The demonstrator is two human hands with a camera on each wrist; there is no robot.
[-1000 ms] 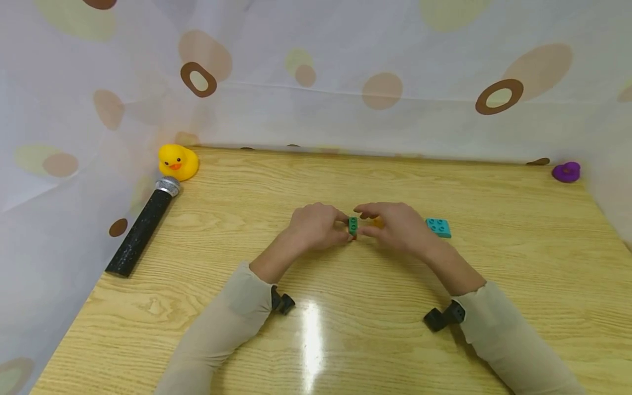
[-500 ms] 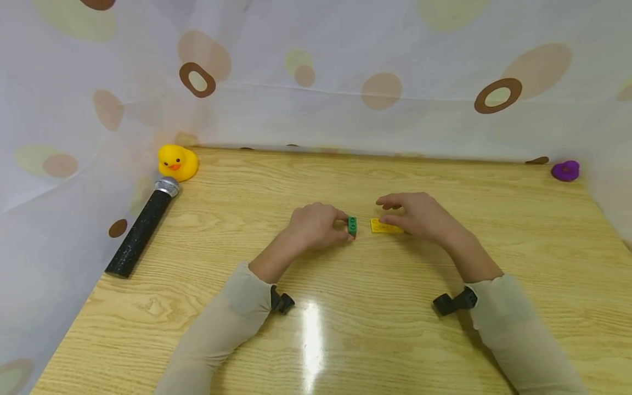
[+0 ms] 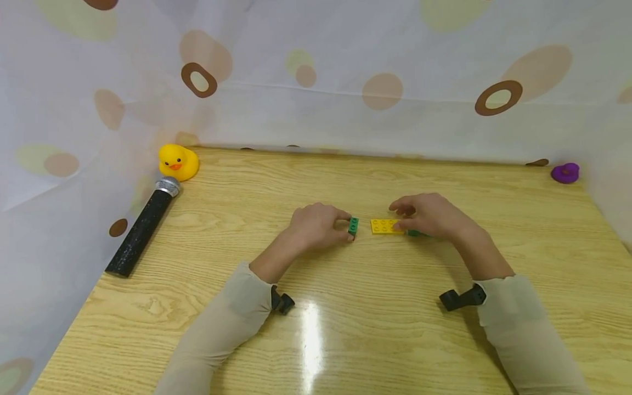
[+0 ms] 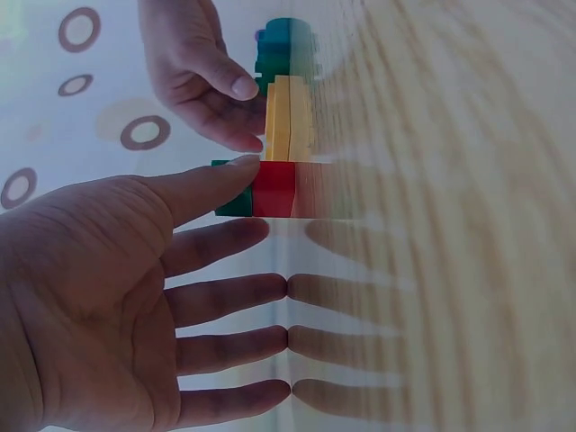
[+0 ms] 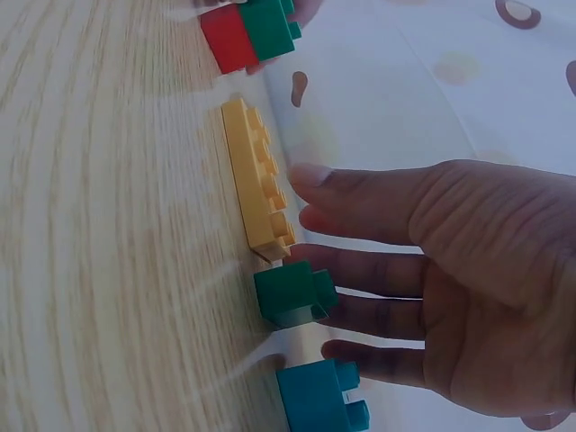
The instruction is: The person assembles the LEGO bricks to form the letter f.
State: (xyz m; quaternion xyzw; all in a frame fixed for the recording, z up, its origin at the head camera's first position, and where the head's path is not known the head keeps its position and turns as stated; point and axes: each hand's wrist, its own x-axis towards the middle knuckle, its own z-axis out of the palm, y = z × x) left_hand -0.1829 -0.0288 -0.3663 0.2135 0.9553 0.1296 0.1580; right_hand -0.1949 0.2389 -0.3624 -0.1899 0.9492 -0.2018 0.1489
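Note:
My left hand [image 3: 318, 227] pinches a small green brick [image 3: 353, 225] between thumb and index finger; its other fingers are extended in the left wrist view. Directly beneath that brick is a red brick [image 4: 273, 189], standing on the table. Over the right end of a long yellow brick [image 3: 381, 226], my right hand [image 3: 436, 216] hovers with loosely bent fingers, holding nothing. A second green brick [image 5: 286, 293] lies just past the yellow one's end, with a teal brick [image 5: 310, 396] beyond it. From the head view the teal brick is hidden behind my right hand.
A yellow duck [image 3: 180, 163] stands at the back left, touching or close to the head of a black microphone [image 3: 140, 233]. At the back right corner sits a small purple duck [image 3: 565, 173]. A patterned curtain [image 3: 345, 120] hangs behind the table.
My right hand has moved right, away from the green and red bricks, exposing the yellow brick and part of the second green one while covering the teal one. My left hand has stayed put.

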